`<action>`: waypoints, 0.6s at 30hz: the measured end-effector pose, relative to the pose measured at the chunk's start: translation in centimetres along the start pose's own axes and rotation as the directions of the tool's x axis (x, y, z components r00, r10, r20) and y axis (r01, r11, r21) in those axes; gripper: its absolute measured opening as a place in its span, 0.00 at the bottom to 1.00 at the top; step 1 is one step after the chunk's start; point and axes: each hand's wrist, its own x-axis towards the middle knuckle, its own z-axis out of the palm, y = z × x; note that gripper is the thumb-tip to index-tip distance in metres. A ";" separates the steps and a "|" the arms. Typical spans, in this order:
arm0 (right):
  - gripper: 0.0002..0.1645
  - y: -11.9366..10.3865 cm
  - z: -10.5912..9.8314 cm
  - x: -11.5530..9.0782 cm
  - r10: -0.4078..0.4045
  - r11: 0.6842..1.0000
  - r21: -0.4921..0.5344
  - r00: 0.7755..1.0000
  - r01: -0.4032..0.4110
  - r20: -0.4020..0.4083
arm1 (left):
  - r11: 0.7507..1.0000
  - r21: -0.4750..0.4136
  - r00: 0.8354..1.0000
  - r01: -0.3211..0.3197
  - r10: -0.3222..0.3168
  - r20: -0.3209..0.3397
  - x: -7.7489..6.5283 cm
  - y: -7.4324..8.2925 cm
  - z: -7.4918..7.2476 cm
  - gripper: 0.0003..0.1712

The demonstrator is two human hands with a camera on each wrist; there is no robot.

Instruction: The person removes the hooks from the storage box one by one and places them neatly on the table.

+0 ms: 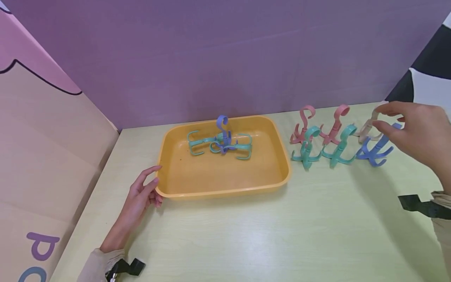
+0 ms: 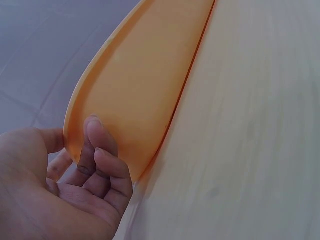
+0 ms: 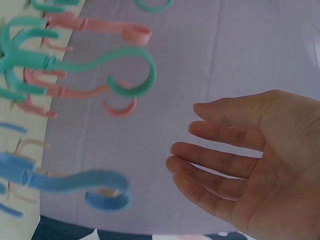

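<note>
My left hand holds the yellow tray at its near left corner, with bent fingers at the rim and outer wall. Inside the tray lie a green pronged hanging hook, another green one and a blue-purple one. At the right, my right hand hovers over a blue pronged hook and a white one. Its fingers are spread from the thumb with nothing between them in the right wrist view. The white hook's top is partly hidden behind the fingers.
Between the tray and the right hand stand two pink hooks and two green hooks, close together. A purple wall panel rises behind the pale table. A beige panel borders the left side.
</note>
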 end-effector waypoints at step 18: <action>0.16 -8.1 1.2 -0.6 -0.254 0.958 0.125 0.965 0.260 -0.056 | 1.000 -0.011 1.000 -0.013 0.013 -0.002 0.1 -0.2 -0.2 0.27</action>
